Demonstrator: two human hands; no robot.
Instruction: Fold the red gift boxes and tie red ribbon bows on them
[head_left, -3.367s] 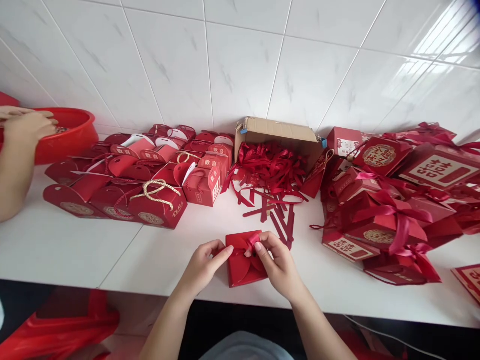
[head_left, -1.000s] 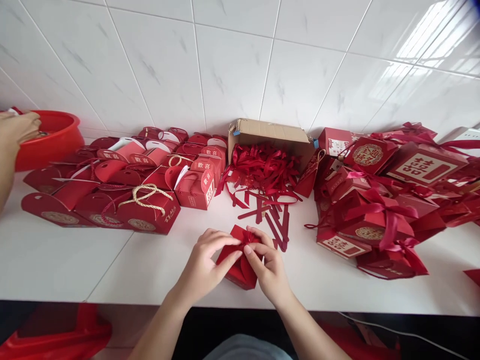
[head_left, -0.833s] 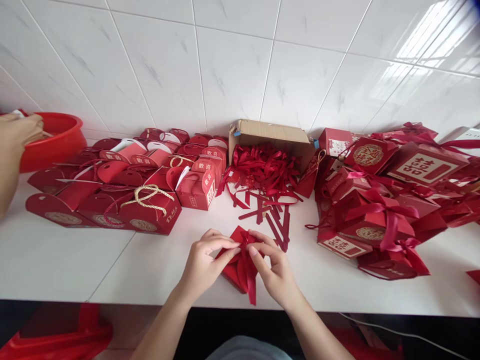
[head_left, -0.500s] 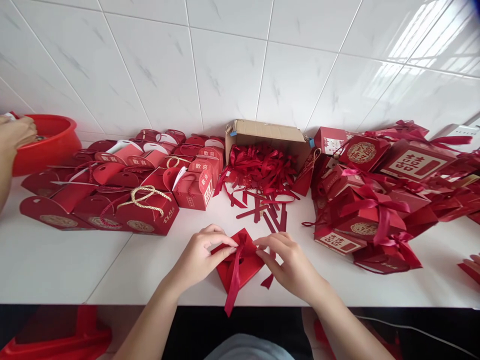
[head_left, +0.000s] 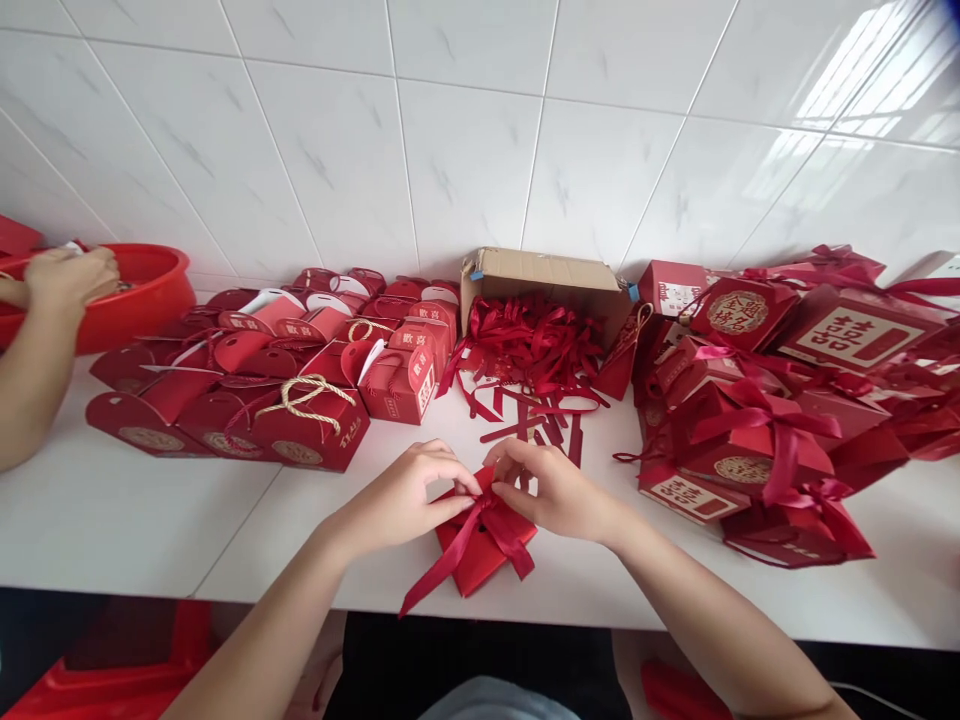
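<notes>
A small red box [head_left: 480, 572] sits near the table's front edge, a dark red ribbon [head_left: 450, 555] knotted on top with its two tails hanging over the left and right sides. My left hand [head_left: 420, 490] pinches the ribbon at the left of the knot, thumb against fingertips. Close beside it, my right hand [head_left: 547, 488] pinches the ribbon on the knot's right side. Both hands cover part of the box's back.
Behind my hands, a cardboard box [head_left: 547, 268] lies open, spilling ribbons. Red gift boxes [head_left: 300, 430] stand in rows at left; ribboned boxes [head_left: 750, 440] are piled at right. Another person's hand [head_left: 82, 280] reaches into a red basin [head_left: 154, 300].
My right hand has moved inward, nearer my left. The ribbon tails now spread to both sides of the box. The other person's hand shows further in at left.
</notes>
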